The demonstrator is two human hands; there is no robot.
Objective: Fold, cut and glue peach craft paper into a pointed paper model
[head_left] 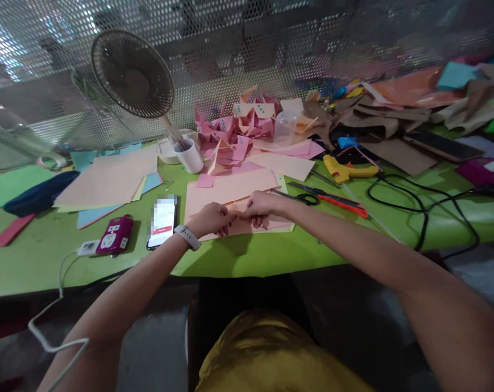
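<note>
My left hand (212, 219) and my right hand (260, 208) nearly meet above a stack of pale pink paper sheets (197, 201). Pinched between the fingers of both hands is a small folded piece of peach paper (237, 208); its full shape is partly hidden. A white band (187, 238) is on my left wrist. Black-handled scissors (308, 199) lie just beyond my right wrist, beside a red box cutter (345, 205). To the left of my left hand rests a phone (162, 220) with its screen lit.
Folded pink paper shapes (250, 124) are heaped at the back. A white mug (189, 157) stands by a small fan (133, 76). A yellow glue gun (347, 170) and black cable (426, 207) are at right. A purple power adapter (115, 235) sits at left.
</note>
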